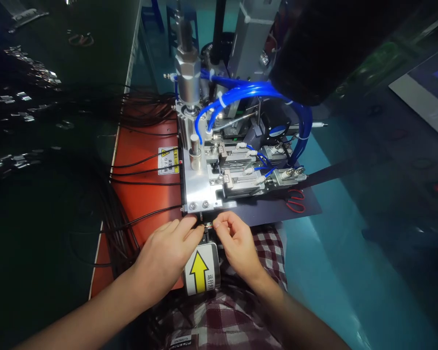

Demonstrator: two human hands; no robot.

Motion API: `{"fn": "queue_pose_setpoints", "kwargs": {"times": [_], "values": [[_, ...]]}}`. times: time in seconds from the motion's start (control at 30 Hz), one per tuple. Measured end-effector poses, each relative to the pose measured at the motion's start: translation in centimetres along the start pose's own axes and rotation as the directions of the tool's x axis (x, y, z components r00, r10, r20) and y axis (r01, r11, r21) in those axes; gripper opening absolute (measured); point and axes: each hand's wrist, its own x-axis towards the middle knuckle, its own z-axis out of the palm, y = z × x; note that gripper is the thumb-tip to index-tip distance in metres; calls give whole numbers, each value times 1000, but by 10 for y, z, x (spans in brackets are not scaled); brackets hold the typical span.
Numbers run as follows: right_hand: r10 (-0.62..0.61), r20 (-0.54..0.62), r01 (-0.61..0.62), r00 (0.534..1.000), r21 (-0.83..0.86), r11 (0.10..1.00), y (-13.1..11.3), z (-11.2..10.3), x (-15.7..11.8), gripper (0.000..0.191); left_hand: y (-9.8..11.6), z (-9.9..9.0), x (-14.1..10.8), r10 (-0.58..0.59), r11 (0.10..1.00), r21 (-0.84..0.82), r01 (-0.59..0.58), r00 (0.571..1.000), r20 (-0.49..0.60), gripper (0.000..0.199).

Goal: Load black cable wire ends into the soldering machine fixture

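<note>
Both hands meet at the front edge of a metal machine (199,187), just above a white box-shaped guard (190,283) with a yellow arrow on it. A small shiny piece (209,225), too small to name, shows between my fingertips. My right hand (239,245) pinches at its right end, thumb and index finger together. From the left, my left hand (171,248) has its fingers closed beside the piece; whatever lies under them is hidden. A dark narrow holder (205,237) sits directly below the fingertips.
Black cables (146,211) cross the orange table (142,155) on the left. Blue air hoses (255,90) arch over the machine's cylinders (241,180). Red-handled scissors (295,201) lie on the dark plate at right. Loose shiny pieces (32,68) are scattered on the dark surface at far left.
</note>
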Motion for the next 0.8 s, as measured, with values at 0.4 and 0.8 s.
{"fn": "queue_pose_setpoints", "kwargs": {"times": [0.4,0.8], "values": [[182,35,-185,983,193,964,0,-1,8,23,0,1,2,7,1000,-3,-7,1000,-5,21],[63,55,-65,997,33,997,3,-7,4,20,-1,1,1,5,1000,5,-5,1000,-17,23]]}}
